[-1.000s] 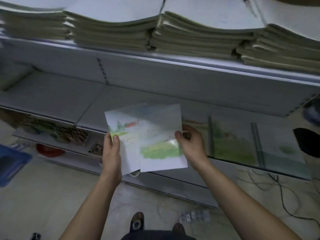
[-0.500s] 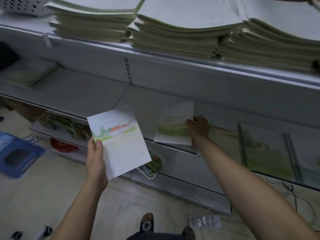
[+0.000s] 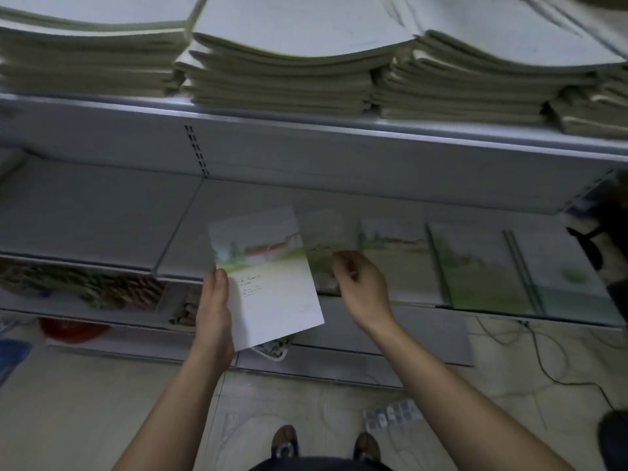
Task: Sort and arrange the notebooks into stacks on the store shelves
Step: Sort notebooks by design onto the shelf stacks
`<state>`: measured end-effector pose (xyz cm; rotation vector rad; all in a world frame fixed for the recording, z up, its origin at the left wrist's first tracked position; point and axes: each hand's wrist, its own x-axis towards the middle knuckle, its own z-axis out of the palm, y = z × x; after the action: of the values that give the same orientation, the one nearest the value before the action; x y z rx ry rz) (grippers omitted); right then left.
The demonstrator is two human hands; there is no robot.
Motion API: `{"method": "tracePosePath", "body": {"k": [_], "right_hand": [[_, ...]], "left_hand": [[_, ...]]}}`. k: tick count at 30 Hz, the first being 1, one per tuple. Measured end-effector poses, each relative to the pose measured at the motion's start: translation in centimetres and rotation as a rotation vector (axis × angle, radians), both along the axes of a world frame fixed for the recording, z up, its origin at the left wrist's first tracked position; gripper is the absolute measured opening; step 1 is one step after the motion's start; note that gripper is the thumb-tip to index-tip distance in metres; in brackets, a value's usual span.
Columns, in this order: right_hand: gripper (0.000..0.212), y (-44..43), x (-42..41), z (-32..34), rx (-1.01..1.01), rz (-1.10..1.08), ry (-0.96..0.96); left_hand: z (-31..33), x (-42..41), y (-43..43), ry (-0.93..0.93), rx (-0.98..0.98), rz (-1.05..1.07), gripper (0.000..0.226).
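My left hand grips a notebook with a landscape cover by its left edge, in front of the middle shelf. A second landscape notebook lies on that shelf just to the right. My right hand hovers over its near edge with fingers loosely curled and nothing in them. Further right, more landscape notebooks lie side by side in a row. Tall stacks of pale notebooks fill the upper shelf.
The left half of the middle shelf is bare metal. A lower shelf holds packed goods, with a red bowl beneath. Cables trail on the floor at right. A dark object sits at the right edge.
My right hand carried one notebook away from the pair to the shelf, let go and drew back. My left hand keeps the other notebook and has moved right.
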<state>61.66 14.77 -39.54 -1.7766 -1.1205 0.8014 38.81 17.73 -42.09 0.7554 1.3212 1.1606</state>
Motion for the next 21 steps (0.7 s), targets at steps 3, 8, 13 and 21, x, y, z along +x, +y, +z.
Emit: {"method": "tracePosePath", "body": {"k": [3,8,13,21], "right_hand": [[0.024,-2.4,0.7,-0.4,-0.019,0.017,0.080],[0.009,-5.1,3.7,-0.5,0.003,-0.099,0.057],[0.032,-5.6,9.0,-0.2,-0.054,-0.236,0.131],[0.038,-2.4,15.0,-0.9,-0.203,-0.339,-0.054]], "left_hand": [[-1.3,2.3,0.4,-0.005,-0.014,-0.146,0.093],[0.0,7.9,-0.8,-0.025,0.024,-0.333,0.100],[2.0,12.2,-1.4,0.098,0.100,-0.442,0.041],[0.4,12.3,1.8,1.183,0.653,-0.609,0.049]]}}
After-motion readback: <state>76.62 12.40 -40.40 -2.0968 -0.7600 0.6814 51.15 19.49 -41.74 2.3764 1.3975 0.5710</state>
